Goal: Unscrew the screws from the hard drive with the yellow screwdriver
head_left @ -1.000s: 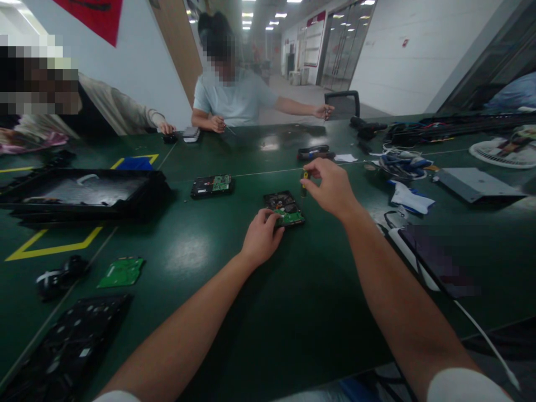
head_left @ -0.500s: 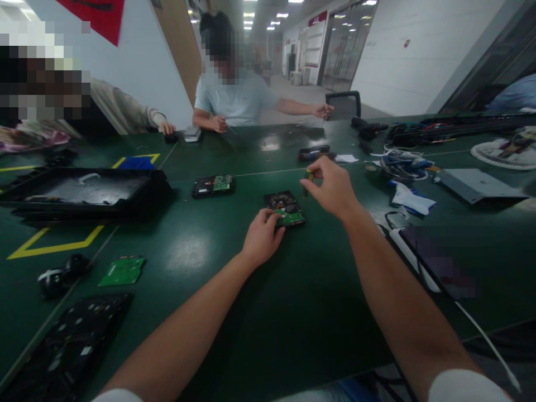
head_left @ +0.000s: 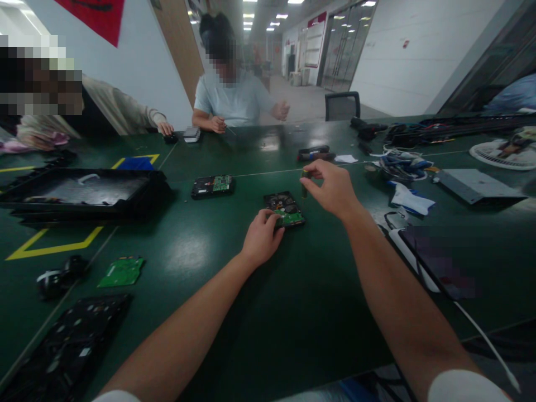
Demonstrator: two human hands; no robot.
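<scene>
Two bare forearms reach forward over the dark green table (head_left: 201,245), meeting near its middle. The left hand (head_left: 262,237) lies low, knuckles up, its fingers curled onto the near left corner of a hard drive (head_left: 285,209) that lies flat with its green circuit board facing up, pinning it to the table. The right hand (head_left: 330,187) is raised just beyond and to the right of the drive, wrist bent, thumb and fingertips pinched closed on the top of a small screwdriver (head_left: 304,184). The screwdriver stands about upright over the drive's far right corner; whether its tip touches the drive cannot be told.
</scene>
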